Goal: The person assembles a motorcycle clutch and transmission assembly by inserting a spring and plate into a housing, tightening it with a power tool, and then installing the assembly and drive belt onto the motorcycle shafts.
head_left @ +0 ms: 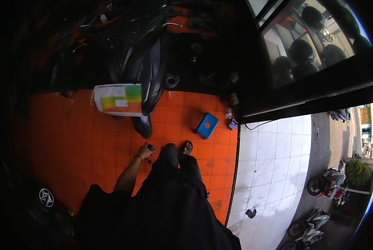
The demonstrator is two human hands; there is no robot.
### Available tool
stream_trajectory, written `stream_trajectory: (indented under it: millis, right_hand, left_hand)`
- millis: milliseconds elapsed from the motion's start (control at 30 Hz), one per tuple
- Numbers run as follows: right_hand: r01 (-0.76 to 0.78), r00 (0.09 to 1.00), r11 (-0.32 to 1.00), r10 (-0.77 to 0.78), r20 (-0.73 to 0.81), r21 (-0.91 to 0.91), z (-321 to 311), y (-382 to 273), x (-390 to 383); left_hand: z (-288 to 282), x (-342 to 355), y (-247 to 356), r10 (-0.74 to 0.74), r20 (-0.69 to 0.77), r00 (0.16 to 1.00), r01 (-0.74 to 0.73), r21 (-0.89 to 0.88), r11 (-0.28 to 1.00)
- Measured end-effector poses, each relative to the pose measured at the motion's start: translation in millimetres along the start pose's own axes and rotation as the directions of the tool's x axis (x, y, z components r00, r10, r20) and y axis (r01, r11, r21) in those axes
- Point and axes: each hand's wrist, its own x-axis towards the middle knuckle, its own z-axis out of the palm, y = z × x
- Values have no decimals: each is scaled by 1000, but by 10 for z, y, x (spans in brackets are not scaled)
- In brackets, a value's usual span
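Observation:
My left hand (143, 151) reaches out low over the orange tiles, its fingers closed round a small dark rounded object (151, 147) whose kind I cannot make out. A dark band circles that wrist. Just ahead stands a dark scooter (147, 73), its front wheel (142, 127) nearest to the hand. A printed sheet (119, 100) in green, yellow and orange covers part of the scooter's front. My right hand does not show; dark clothing fills the lower middle of the head view.
A blue plastic stool (206, 126) stands right of my sandalled foot (187, 147), with a small purple box (233, 124) beyond it. White tiles (269, 166) begin at the right. Helmets (301, 51) sit behind glass, and motorcycles (328, 183) are parked outside. A wheel (46, 197) lies at lower left.

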Motion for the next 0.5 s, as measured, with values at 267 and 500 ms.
stream_trajectory:
  millis: [267, 500]
  right_hand:
    - [86, 995, 993, -81, 60, -84, -655, -2258, 1332]
    - [39, 998, 950, -20, 64, -311, -801, -4075, 2530]
  left_hand:
    - [140, 1187, -49, -112, 243, 964, 32, 309, 950]
    - [8, 2599, 1670, 4, 205, 979, -62, 275, 959]
